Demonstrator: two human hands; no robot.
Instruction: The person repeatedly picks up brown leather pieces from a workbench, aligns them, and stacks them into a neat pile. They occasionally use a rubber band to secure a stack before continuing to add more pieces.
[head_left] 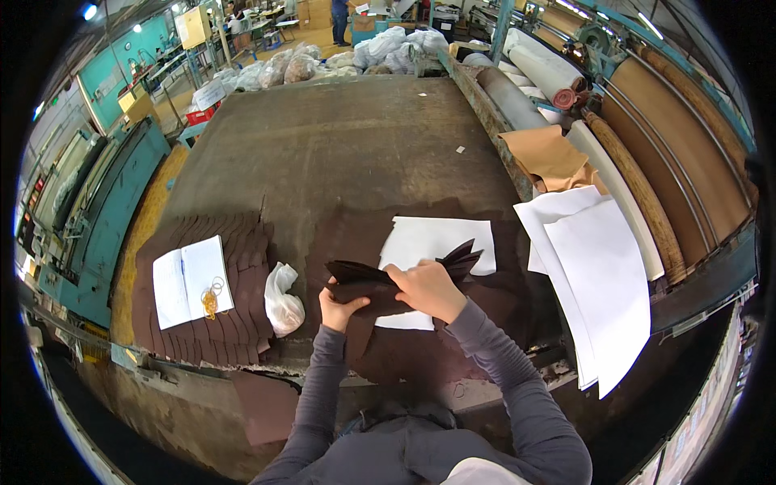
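Both my hands grip a bundle of dark brown sheets (360, 289), which look like leather or fabric, held above the table in front of me. My left hand (343, 309) closes round the bundle's left end, with the thumb on the near side. My right hand (430, 289) clasps it further right, and beyond it several sheet ends fan apart. Below the bundle lies a white sheet (440, 234), partly covered by the bundle and my hands. Under that, larger dark brown pieces (347, 230) spread over the table.
To the left, an open notebook (174, 279) and yellow rubber bands (210, 304) rest on layered brown sheets (246, 242). Beside them stands a white plastic bag (284, 301). Large white sheets (602, 283) overhang the table's right edge, near tan material (550, 153) and long rolls (634, 194).
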